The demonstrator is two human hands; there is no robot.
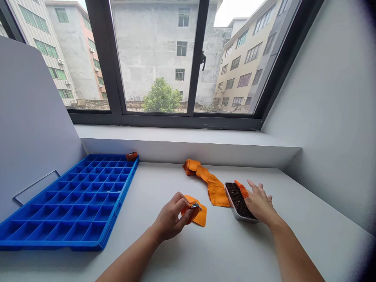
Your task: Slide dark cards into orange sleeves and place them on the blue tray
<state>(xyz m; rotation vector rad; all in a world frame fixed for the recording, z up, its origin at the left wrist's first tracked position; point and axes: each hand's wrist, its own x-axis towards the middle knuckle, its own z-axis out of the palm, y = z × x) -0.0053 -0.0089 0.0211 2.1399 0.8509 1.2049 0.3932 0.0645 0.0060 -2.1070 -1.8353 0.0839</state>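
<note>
My left hand (pixel 173 215) pinches a small orange pouch (pixel 194 212) with a silvery edge at its top. Under it, flat orange pieces (pixel 200 217) lie on the white table. My right hand (pixel 261 200) is over the near right side of a shallow light-coloured box (pixel 246 218), its fingers spread. An orange finger cover sits on one digit, by the dark brown strips (pixel 236 197) packed in rows in the box. Whether that digit touches the strips I cannot tell. A fanned line of flat orange pieces (pixel 216 190) runs back from the box to a small stack.
A blue tray (pixel 113 225) with many square compartments lies on the left. One orange item (pixel 132 156) is at its far right corner. A thin metal handle (pixel 37 186) is on the white panel to the left. A window ledge (pixel 188 135) bounds the table at the back.
</note>
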